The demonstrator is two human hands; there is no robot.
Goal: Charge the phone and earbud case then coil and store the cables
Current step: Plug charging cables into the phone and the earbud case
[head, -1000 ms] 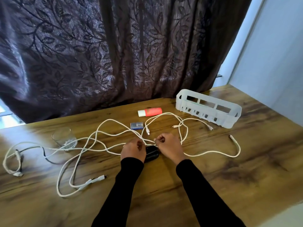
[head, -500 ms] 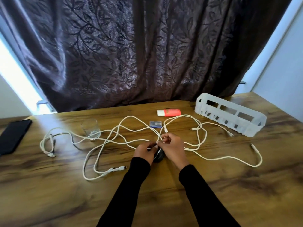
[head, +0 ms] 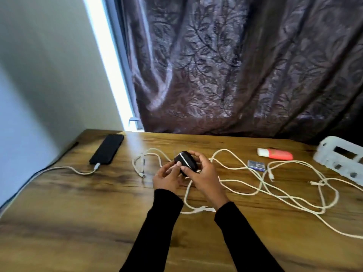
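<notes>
Item: desk [head: 59,222], wood-grain surface, seen from above and behind the hands. Entries run near to far.

1. Two black sleeves reach in from the bottom edge and converge at the centre.

2. Loose white cables [head: 275,193], tangled, spread over the centre and right of the desk. One loop runs under the wrists, with a connector lying just beside the right sleeve. No cable is coiled yet.

3. Left hand [head: 167,178], fingers curled, thumb pressed against the near lower side of the earbud case. Whether it also pinches a plug cannot be told, since the fingers hide that spot.

4. Right hand [head: 204,177], wrapped over the case from the right, fingers hooked across its top and far edge.

5. Earbud case [head: 185,161], black, oval, with a pale seam line. It is raised off the desk and held between both hands. Its long axis tilts from upper left to lower right, and its lower end points toward the left thumb. The charging port is not visible. Judgement: a plug would enter at that lower, left-hand end, so the left hand is the nearer one for insertion while the right steadies the case.

6. Small blue box [head: 256,165] and a red-and-white tube [head: 275,154], right of centre.

7. Phone [head: 107,149], black, face up at the far left, with a white cable plugged into its near end. Judgement: the phone step is done.

8. White slotted basket [head: 339,158], far right, empty as far as can be seen.
</notes>
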